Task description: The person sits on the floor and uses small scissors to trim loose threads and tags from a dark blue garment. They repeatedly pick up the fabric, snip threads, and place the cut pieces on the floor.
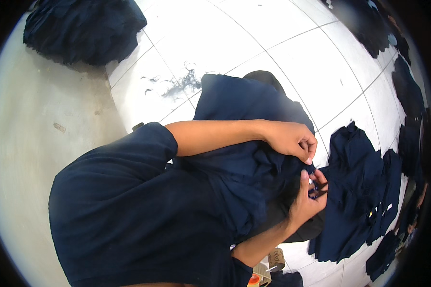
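A dark navy garment [251, 97] is spread over my lap and legs. My left hand [294, 142] pinches an edge of it between thumb and fingertip. Just below, my right hand [310, 197] is curled around a small dark tool [321, 189] with pointed ends and some blue on it, which looks like thread snips. The right thumb and forefinger are close to the pinched edge; whether they touch the cloth, I cannot tell. Part of the tool is hidden by the fingers.
Navy garments [352, 193] lie on the white tiled floor [237, 39] beyond my hands. A dark cloth heap [82, 32] sits at upper left, with thread clippings [186, 83] nearby. A brown cylinder [276, 259] and an orange-cored tape roll [253, 279] are beside me. Other people are at the right rim.
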A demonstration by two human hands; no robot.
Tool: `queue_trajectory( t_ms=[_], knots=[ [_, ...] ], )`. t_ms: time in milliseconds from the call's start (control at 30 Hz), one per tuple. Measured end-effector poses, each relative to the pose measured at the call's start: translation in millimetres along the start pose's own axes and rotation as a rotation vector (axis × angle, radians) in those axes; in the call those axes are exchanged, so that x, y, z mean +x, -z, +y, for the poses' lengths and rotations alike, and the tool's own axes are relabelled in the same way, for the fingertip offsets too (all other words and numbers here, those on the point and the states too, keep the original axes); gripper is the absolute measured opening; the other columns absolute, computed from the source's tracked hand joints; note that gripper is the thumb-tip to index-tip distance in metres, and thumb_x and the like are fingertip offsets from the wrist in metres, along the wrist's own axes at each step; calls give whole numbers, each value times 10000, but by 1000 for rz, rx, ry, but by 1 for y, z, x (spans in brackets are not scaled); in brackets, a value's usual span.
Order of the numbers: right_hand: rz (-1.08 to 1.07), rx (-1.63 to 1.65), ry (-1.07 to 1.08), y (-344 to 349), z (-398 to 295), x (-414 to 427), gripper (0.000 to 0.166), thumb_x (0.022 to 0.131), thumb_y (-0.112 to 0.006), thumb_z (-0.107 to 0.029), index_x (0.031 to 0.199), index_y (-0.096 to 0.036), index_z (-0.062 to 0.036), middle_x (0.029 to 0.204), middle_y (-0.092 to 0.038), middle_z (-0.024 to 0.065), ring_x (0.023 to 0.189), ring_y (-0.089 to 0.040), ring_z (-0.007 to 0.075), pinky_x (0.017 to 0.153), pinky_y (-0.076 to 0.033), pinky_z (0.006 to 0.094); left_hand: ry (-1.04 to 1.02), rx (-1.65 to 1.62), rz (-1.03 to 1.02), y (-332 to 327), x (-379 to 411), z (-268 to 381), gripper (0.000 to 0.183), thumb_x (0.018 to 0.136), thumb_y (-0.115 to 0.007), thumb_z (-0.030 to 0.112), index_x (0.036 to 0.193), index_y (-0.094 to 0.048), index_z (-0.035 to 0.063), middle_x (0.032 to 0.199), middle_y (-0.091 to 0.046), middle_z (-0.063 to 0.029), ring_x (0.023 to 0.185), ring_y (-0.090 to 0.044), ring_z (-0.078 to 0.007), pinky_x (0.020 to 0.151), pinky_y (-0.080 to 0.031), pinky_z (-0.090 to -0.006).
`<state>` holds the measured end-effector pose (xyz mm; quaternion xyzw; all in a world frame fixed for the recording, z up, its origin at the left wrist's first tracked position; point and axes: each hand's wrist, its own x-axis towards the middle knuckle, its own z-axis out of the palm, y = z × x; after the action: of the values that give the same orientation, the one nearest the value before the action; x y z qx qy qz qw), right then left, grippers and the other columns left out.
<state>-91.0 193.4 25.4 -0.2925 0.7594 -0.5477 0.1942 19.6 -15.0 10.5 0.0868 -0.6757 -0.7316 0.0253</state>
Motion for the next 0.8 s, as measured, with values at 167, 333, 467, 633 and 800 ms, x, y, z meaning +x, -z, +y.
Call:
queue_trajectory(
  t_ms=[167, 333, 467, 633, 800],
  knots=[
    [63, 417, -279, -9, 8, 7, 159, 1011, -777, -98, 1076, -719, 36, 771, -584, 13, 582, -431, 33, 529, -321, 217, -28, -12, 54, -3, -4, 7, 260, 980, -763, 185, 1166, -680, 25, 1027, -799, -95, 991, -709, -148, 921, -510, -330],
    [130, 457, -314, -1, -2, 10, 215, 1083, -679, -150, 1086, -698, 65, 732, -583, 29, 497, -358, 20, 455, -278, 228, -24, 11, 89, -5, -5, 9, 258, 939, -782, 145, 1150, -685, 32, 974, -826, -103, 857, -696, -124, 792, -503, -300],
    [68, 321, -287, -11, -8, -2, 216, 1074, -693, -156, 1050, -714, 58, 653, -527, -15, 500, -353, 16, 460, -264, 222, -35, 62, 97, -7, -4, 8, 245, 933, -768, 138, 1144, -692, 39, 960, -827, -97, 846, -700, -133, 795, -506, -309],
    [142, 337, -292, -18, 0, 2, 219, 1069, -710, -167, 1058, -709, 52, 607, -478, -37, 499, -350, 22, 465, -265, 221, -78, 123, 88, -11, -5, 9, 230, 924, -750, 126, 1137, -701, 53, 961, -826, -88, 864, -711, -157, 808, -512, -329],
    [151, 526, -341, -8, -9, 4, 223, 1076, -704, -169, 1038, -698, 50, 684, -544, 1, 508, -360, 28, 467, -281, 224, -209, 86, 119, -16, -3, 3, 206, 924, -737, 120, 1122, -728, 64, 1020, -813, -93, 915, -717, -185, 857, -531, -355]
  ],
)
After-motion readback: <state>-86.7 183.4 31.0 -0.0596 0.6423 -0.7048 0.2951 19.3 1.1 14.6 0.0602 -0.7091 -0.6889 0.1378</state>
